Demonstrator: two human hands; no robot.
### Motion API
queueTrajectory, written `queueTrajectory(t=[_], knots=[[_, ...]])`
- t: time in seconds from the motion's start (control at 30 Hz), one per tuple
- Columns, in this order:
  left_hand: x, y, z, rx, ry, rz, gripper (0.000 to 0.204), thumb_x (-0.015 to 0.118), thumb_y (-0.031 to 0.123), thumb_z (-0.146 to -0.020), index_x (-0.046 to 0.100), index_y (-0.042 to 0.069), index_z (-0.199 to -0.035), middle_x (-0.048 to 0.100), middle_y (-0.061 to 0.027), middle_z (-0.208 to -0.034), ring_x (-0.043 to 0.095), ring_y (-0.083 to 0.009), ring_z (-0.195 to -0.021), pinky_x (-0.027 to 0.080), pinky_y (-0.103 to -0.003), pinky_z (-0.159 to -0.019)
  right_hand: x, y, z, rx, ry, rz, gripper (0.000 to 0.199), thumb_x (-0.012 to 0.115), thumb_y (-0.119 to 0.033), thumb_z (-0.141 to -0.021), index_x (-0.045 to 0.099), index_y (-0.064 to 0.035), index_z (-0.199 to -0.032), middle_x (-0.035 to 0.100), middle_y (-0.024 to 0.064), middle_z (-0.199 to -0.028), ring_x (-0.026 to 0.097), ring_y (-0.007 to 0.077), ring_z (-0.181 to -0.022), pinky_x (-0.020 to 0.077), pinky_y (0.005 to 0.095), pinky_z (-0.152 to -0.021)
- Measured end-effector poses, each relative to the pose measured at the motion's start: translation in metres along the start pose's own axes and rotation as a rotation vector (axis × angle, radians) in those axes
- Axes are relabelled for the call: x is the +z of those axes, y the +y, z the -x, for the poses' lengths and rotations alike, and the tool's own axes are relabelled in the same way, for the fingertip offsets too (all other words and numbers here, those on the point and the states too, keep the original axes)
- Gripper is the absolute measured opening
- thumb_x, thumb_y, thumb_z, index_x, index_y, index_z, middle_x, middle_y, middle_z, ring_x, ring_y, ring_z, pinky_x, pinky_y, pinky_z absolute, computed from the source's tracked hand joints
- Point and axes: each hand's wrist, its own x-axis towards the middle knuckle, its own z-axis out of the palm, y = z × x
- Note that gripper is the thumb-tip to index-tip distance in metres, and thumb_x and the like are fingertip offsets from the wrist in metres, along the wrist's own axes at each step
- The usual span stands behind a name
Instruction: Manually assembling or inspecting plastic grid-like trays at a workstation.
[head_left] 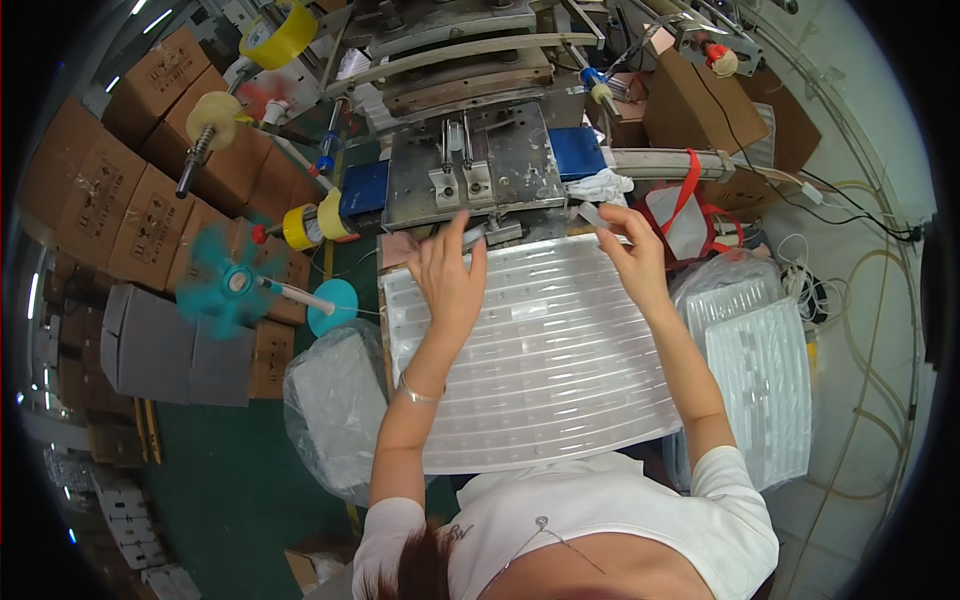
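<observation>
A large translucent ribbed plastic tray [530, 350] lies in front of me, its narrow grooves running left to right. At its far edge stands the metal fixture [475, 185], with two small clamps and rods on top. My left hand [450, 275] is over the tray's far left part, fingers stretched and apart, close to the fixture's front edge. Over the far right corner, my right hand [637, 258] has its thumb and index finger closed around a small, pale, shiny piece [591, 215]. Its exact kind is too small to tell.
Wrapped stacks of clear trays [755, 370] stand at the right. A plastic-covered block [335, 410] and a turquoise fan [235, 280] are at the left, near stacked cartons [85, 190]. Rolls of yellow tape [278, 38] hang on the machine. A white cloth [600, 187] lies beside a blue block.
</observation>
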Motion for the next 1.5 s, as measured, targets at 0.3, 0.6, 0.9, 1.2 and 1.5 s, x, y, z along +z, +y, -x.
queueTrajectory(t=[0.3,0.6,0.9,1.2,1.5], knots=[[0.055,0.008,-0.115,0.246,0.162,-0.435,0.034,0.062,0.044,-0.079,0.070,0.012,-0.091,0.055,-0.0083,-0.090,0.047,-0.0257,-0.089,0.030,-0.045,-0.084,0.038,-0.023,-0.065,-0.262,0.099,0.195,0.024,0.066,-0.008,-0.081,0.061,-0.0012,-0.104,0.064,0.0074,-0.101,0.063,0.0151,-0.083,0.0520,0.0257,-0.068],[-0.054,0.039,-0.020,-0.080,-0.302,0.467,0.017,0.066,0.013,-0.075,0.064,0.007,-0.091,0.057,-0.0033,-0.083,0.053,-0.0168,-0.077,0.039,-0.031,-0.074,0.094,-0.018,-0.121,-0.552,0.101,0.569,0.014,0.063,-0.015,-0.078,0.064,-0.0105,-0.092,0.062,0.0087,-0.083,0.060,0.0285,-0.081,0.0494,0.0390,-0.067],[-0.177,0.038,0.025,1.103,-0.899,1.863,0.015,0.049,0.006,-0.086,0.055,-0.001,-0.075,0.062,-0.0265,-0.086,0.061,-0.0339,-0.068,0.051,-0.037,-0.058,0.059,-0.016,-0.095,-0.530,0.287,0.584,0.033,0.062,-0.026,-0.081,0.057,-0.0101,-0.109,0.062,0.0099,-0.097,0.060,0.0282,-0.088,0.0479,0.0368,-0.077],[-0.265,0.089,0.041,1.391,-1.311,1.278,0.028,0.056,0.035,-0.070,0.057,0.008,-0.063,0.048,-0.0065,-0.060,0.047,-0.0234,-0.057,0.034,-0.037,-0.053,0.019,0.008,0.017,-0.372,-0.787,0.571,0.018,0.057,-0.016,-0.080,0.064,-0.0162,-0.097,0.060,0.0078,-0.088,0.063,0.0270,-0.078,0.0509,0.0376,-0.064],[-0.302,0.095,0.027,1.474,-1.003,1.335,0.017,0.049,0.023,-0.083,0.059,0.010,-0.086,0.050,-0.0007,-0.071,0.046,-0.0131,-0.060,0.031,-0.028,-0.050,0.063,0.059,0.053,-0.646,-0.721,1.048,0.005,0.060,-0.014,-0.072,0.065,-0.0117,-0.072,0.057,0.0068,-0.087,0.061,0.0206,-0.082,0.0500,0.0330,-0.060]])
